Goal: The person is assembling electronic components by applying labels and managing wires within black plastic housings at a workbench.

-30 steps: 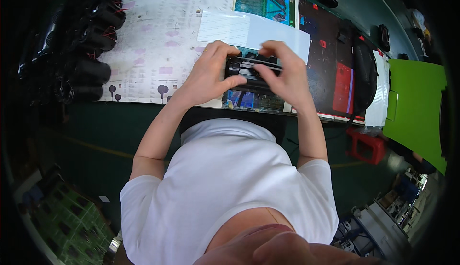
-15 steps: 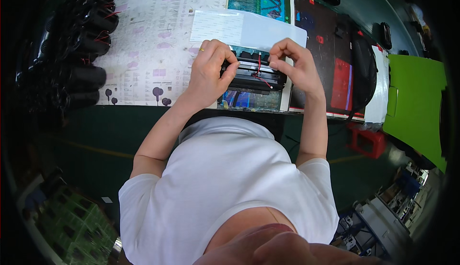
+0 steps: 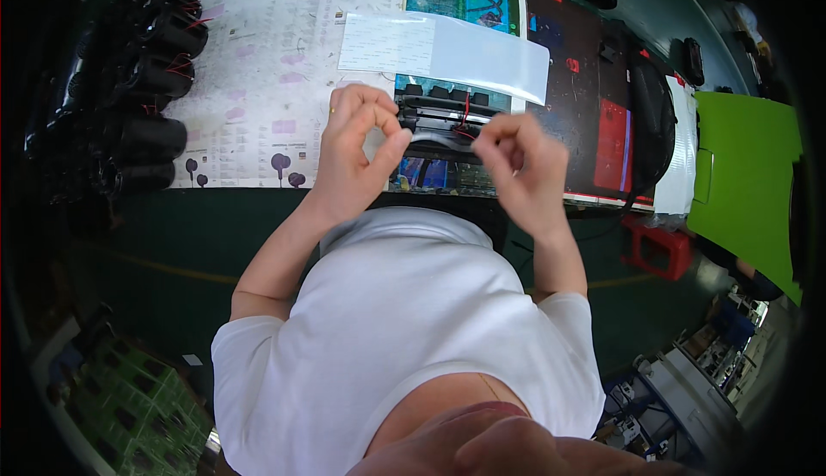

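A thin, pale strip (image 3: 441, 139) bows slightly between my two hands, just above the near side of a long black casing (image 3: 432, 115). My left hand (image 3: 357, 151) pinches its left end between thumb and forefinger, the other fingers curled. At the strip's other end, my right hand (image 3: 523, 166) is closed in a pinch, a little blurred by motion. The casing lies crosswise on the bench, and red wires (image 3: 467, 108) run over its middle. My right fingers hide the casing's right end.
Beyond the casing lies a white sticker sheet (image 3: 387, 43) with a translucent part (image 3: 490, 58). Several black cylindrical housings (image 3: 155, 139) with red wires stand at the left. A black bag-like thing (image 3: 651, 123) and a green panel (image 3: 747, 183) are at the right.
Both hands have moved toward my body, away from the casing's upper edge. The pale strip now shows stretched between them, over the casing's near side.
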`<state>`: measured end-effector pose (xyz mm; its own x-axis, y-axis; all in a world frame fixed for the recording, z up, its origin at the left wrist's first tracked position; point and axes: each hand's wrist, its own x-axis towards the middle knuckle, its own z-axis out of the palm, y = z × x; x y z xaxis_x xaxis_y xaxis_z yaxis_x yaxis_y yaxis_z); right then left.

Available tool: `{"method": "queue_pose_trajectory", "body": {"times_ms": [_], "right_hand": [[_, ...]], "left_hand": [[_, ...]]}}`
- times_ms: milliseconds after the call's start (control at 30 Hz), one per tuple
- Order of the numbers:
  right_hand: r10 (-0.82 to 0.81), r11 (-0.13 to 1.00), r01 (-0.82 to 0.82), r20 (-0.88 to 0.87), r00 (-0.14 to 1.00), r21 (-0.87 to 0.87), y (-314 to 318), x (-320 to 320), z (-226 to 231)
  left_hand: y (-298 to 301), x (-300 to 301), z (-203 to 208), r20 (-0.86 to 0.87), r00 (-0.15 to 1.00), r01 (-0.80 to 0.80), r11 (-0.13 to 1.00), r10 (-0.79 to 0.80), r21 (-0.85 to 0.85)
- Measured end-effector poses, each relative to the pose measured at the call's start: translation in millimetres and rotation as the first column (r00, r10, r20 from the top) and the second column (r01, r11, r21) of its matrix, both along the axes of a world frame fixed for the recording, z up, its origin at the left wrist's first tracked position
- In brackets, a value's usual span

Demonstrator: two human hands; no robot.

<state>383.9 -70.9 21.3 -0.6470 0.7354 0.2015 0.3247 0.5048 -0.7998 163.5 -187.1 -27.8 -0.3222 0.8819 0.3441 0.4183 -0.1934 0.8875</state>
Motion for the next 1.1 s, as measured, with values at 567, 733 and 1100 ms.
{"method": "queue_pose_trajectory", "body": {"times_ms": [567, 733, 1100], "right_hand": [[-0.163, 0.939, 0.145, 0.034, 0.986, 0.313, -7.4, 9.0, -40.8], [-0.22, 0.854, 0.155, 0.076, 0.972, 0.497, -13.1, 5.8, -50.5], [-0.319, 0.665, 0.247, -0.031, 0.947, 0.705, -28.0, 25.2, -60.5]], "left_hand": [[9.4, 22.5, -8.4, -0.243, 0.969, -0.079, 0.992, 0.053, -0.098], [11.7, 22.3, -11.5, -0.292, 0.954, -0.086, 0.994, 0.064, -0.063], [3.5, 17.3, -5.1, -0.197, 0.979, -0.089, 0.985, 0.059, -0.149]]}}
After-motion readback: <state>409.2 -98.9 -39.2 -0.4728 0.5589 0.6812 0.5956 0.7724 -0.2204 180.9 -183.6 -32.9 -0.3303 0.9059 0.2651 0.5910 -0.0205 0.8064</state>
